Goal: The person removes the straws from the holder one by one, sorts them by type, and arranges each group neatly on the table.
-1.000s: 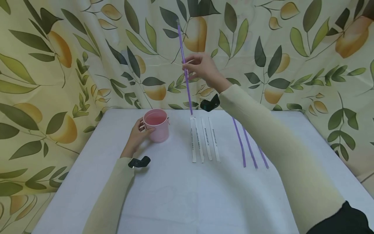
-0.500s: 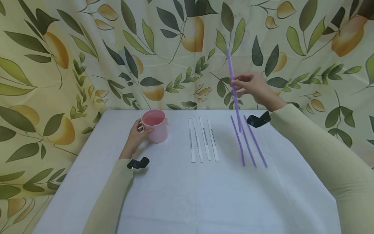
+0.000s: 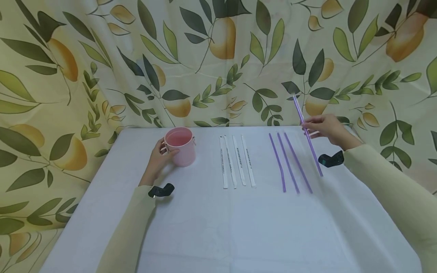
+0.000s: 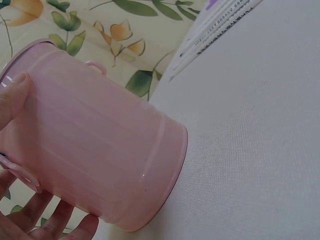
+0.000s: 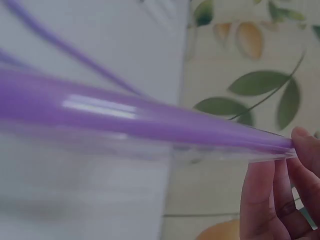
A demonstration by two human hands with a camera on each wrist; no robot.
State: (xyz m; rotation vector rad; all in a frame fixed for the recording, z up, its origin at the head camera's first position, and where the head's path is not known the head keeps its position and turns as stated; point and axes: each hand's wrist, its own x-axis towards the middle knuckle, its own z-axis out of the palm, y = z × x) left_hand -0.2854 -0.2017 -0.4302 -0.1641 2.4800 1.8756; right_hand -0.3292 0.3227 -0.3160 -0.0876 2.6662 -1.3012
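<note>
My left hand (image 3: 155,163) holds a small pink metal bucket (image 3: 186,154) upright on the table's left part. In the left wrist view its thumb lies near the rim and the other fingers curve round the bucket's (image 4: 107,132) far side. On the right, my right hand (image 3: 326,129) pinches a purple straw (image 3: 312,149) in a clear wrapper. The straw slants, its lower end close over the table. In the right wrist view the held straw (image 5: 125,112) crosses the picture, and thumb and fingers grip its far part.
Three purple straws (image 3: 289,163) lie side by side left of the held one. Further left lie several white paper sleeves (image 3: 240,161) with black print. A white cloth covers the table (image 3: 205,227); behind it hangs a fruit-patterned curtain (image 3: 218,94).
My right hand has carried the purple straw from above the white sleeves rightward and down, past the three purple straws. The left hand and bucket stay in place.
</note>
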